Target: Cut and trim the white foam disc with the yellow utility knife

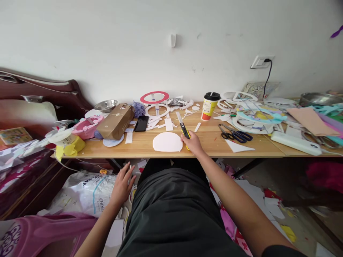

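While the right hand (193, 143) grips the utility knife (183, 128), its blade points away.
Just left lies the white foam piece (167, 142); the left hand (122, 185), fingers spread, hangs below it.

— Where is your right hand (193, 143)?

— Far out in front of me. My right arm (230, 192) is stretched almost straight, bare from the elbow down, running from the lower right up toward the middle. The hand is palm down, knuckles up, fingers curled closed around a knife (183, 130), thumb on the near side.

— And the left?

— My left hand (122, 185) hangs low beside my left thigh, well short of the other. It is open, the fingers (129, 170) spread and pointing forward, back of the hand up, holding nothing. The forearm (98, 228) rises from the bottom edge, slightly bent at the wrist.

— Are the hands close together?

— No, well apart.
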Tool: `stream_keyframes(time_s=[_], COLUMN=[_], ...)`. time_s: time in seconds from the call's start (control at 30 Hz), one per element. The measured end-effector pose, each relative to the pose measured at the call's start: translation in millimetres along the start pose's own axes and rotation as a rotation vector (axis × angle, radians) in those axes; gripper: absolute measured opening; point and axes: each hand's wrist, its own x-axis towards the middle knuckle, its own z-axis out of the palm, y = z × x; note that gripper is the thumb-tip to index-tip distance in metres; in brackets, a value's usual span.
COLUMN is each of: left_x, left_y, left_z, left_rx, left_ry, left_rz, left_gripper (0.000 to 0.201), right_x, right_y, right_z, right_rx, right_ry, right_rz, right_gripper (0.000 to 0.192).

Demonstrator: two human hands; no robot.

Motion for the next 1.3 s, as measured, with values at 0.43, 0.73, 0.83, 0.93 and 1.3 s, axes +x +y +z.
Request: stream_keyframes(time_s=[0.43,0.73,0.83,0.93,1.3], left_x=[194,183,188,187,210], left_y=[41,55,49,47,55], left_z=[58.2,72.0,71.4,72.9,73.3], left_rx=[-0.181,-0.32,-0.436,-0.592,-1.341], left_ry=[-0.235,-0.186,-0.139,-0.06,0.264], left_rz=[-0.262,-0.385,-0.425,-0.486,-0.514], left_gripper=[0.041,0.044,0.033,0.03,0.054], right_x=[3,3,5,5,7], right_y=[0,1,5,6,3], right_z=[3,0,0,0,3], right_rx=[-0.241,-0.072,0.037,0.161,0.444], right_ry=[0.098,-0.117,-0.132,-0.135,-0.034], right_rz=[0.038,-0.025,-0.017,-0.011,-0.034], right_gripper=[0.02,0.024,0.026,0.03,0.036])
